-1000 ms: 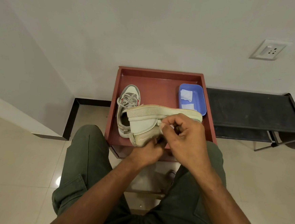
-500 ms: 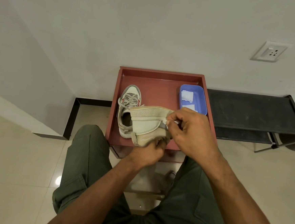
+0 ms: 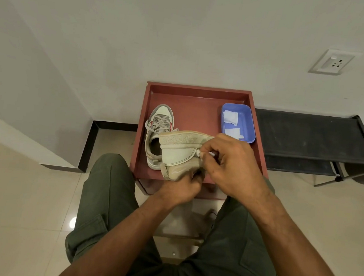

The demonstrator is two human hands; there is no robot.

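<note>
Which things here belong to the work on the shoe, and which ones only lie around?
In the job:
- held shoe, gripped by the left hand
- wipe, pinched by the right hand
- blue tub with spare wipes

Lying about:
- second shoe
- red tray
- black rack
- wall socket

held sneaker (image 3: 178,157): smooth matt upper seen, sole edge rough, grainy. white wipe (image 3: 198,153): soft, fibrous. red tray (image 3: 196,112): matt, smooth. blue tub (image 3: 246,123): smooth plastic, faint sheen noted. floor tiles (image 3: 18,212): glossy, light reflected. trousers (image 3: 106,197): matt woven cloth.
</note>
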